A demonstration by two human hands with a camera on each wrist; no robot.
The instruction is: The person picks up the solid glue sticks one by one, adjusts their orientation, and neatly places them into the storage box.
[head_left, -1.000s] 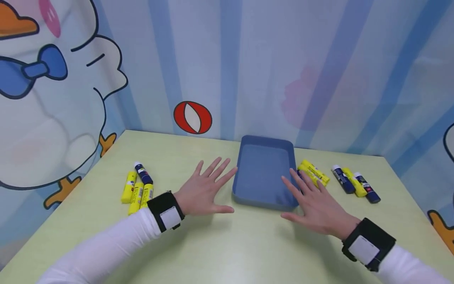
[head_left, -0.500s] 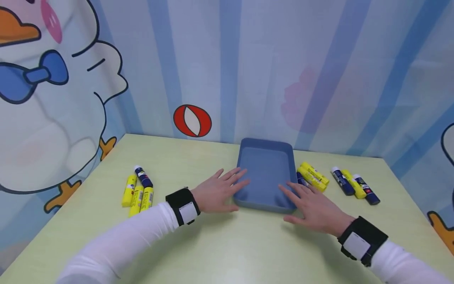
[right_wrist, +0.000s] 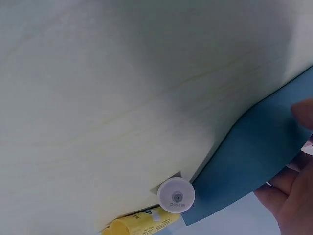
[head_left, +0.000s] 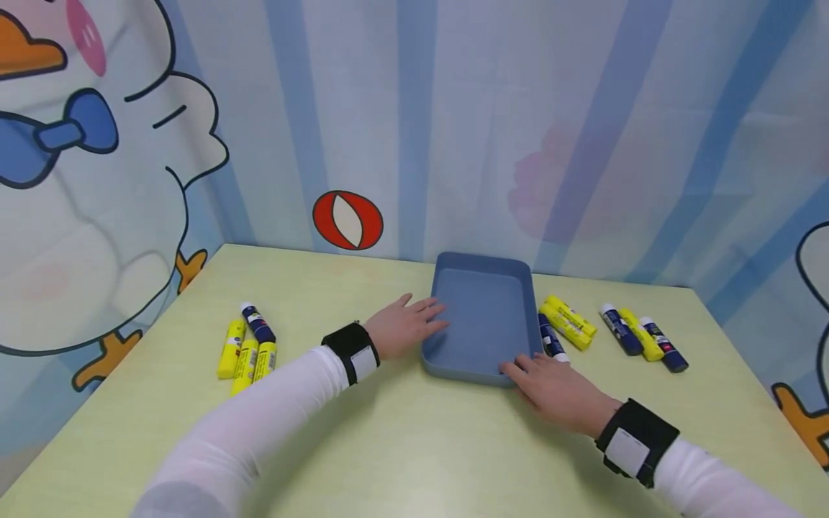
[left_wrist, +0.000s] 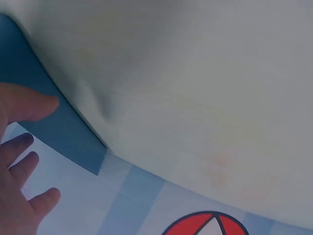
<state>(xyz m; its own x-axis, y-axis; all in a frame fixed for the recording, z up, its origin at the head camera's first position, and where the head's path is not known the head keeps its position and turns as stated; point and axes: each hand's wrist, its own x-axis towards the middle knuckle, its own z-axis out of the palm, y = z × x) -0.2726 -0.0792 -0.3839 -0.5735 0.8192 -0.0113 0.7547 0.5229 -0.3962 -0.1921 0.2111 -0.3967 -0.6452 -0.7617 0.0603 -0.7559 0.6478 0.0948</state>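
Observation:
A shallow blue-grey rectangular tray (head_left: 481, 309) lies towards the back of the table. At its near right corner, my right hand (head_left: 558, 392) holds the wall, fingers over the rim and thumb against the outside of the wall (right_wrist: 244, 156). My left hand (head_left: 400, 331) is at the tray's left side, its spread fingers reaching over the rim. In the left wrist view its thumb is in front of the tray's outer wall (left_wrist: 73, 134). Beside the tray's right wall lies a navy glue stick (head_left: 552, 338) with a white cap, close to my right hand.
Two yellow glue sticks (head_left: 568, 322) lie right of the tray. Farther right, a yellow glue stick (head_left: 641, 334) lies between two navy ones. At left are several yellow glue sticks (head_left: 232, 349) and a navy one (head_left: 258, 323). A printed curtain (head_left: 466, 129) rises behind the table.
Both hands have come down to the tray. The left has moved right to its left rim; the right has moved left to its near right corner and its fingers have curled over the edge.

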